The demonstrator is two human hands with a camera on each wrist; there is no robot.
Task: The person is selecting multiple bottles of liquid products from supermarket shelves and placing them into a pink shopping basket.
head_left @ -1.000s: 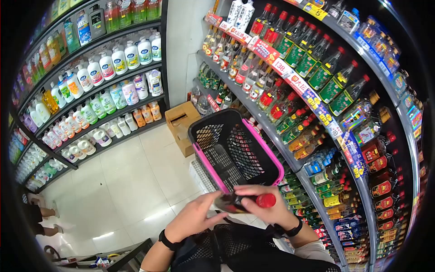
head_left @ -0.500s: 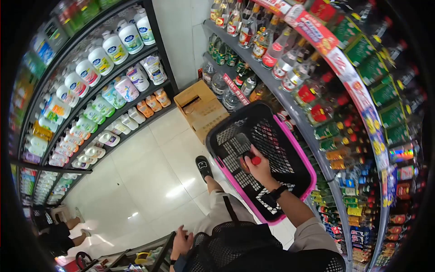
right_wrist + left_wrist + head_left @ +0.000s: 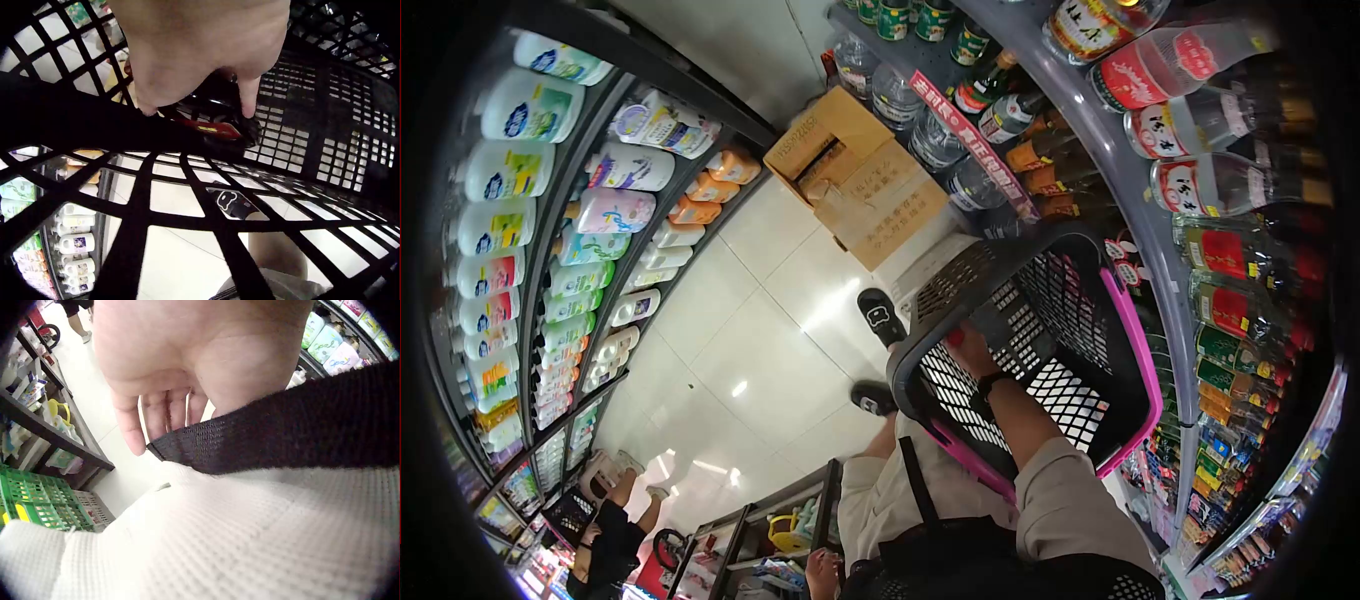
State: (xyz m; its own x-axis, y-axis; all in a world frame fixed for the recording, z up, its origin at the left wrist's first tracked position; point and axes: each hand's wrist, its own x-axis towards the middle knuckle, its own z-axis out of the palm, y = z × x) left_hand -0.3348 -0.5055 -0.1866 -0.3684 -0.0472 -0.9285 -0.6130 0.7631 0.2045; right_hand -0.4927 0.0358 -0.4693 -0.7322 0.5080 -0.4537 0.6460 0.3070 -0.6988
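Deep inside a black shopping basket [image 3: 1135, 335] with a pink handle, my right hand [image 3: 974, 355] grips a bottle by its upper part. Its red cap [image 3: 955, 339] shows beside the fingers. In the right wrist view the dark bottle [image 3: 215, 128] with a red label lies low against the basket's lattice wall [image 3: 145, 215], the right hand [image 3: 206, 50] over it. My left hand [image 3: 823, 572] hangs low by my leg. Seen from the left wrist, the left hand [image 3: 200, 356] has loosely bent fingers and holds nothing.
A cardboard box [image 3: 880, 205] stands on the floor beyond the basket. Shelves of glass bottles [image 3: 1200, 120] line the right side, lotion bottles [image 3: 505, 185] the left. Behind on the left are a low rack [image 3: 785, 535], another person [image 3: 610, 540] and green crates [image 3: 40, 497].
The right hand has carried the bottle from in front of my body down into the basket. The left hand has let go of it and dropped to my side. The view has turned.
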